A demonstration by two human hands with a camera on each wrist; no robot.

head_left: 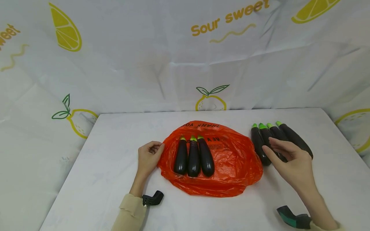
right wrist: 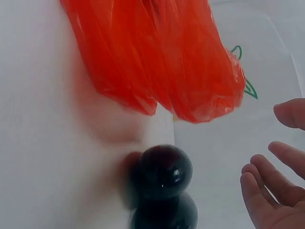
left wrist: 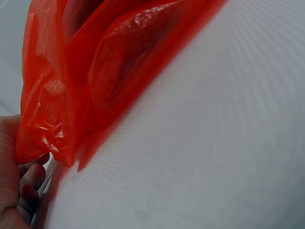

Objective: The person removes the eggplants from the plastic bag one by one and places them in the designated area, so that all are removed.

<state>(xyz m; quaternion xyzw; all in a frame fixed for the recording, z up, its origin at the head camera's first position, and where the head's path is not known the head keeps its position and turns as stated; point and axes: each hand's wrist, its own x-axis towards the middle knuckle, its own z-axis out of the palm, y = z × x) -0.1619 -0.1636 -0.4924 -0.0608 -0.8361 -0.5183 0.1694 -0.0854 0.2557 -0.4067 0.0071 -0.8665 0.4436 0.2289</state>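
A red plastic bag [head_left: 231, 157] lies spread open on the table, with three dark eggplants [head_left: 194, 160] side by side on its left half, green stem ends pointing away. My left hand [head_left: 149, 157] pinches the bag's left edge; in the left wrist view, the red film [left wrist: 47, 119] hangs from between thumb and fingers. Over the eggplants [head_left: 295, 138] to the right of the bag hovers my right hand [head_left: 295, 163], thumb and fingers apart and holding nothing. The right wrist view shows the rounded end of one eggplant [right wrist: 167, 171] beside these spread fingers [right wrist: 274, 176].
The white table [head_left: 110, 179] ends at the back against a hanging white cloth [head_left: 130, 64] printed with lemons and lettering. Several eggplants stand in a row at the right, close to the bag's edge. Each wrist wears a dark camera mount [head_left: 153, 198].
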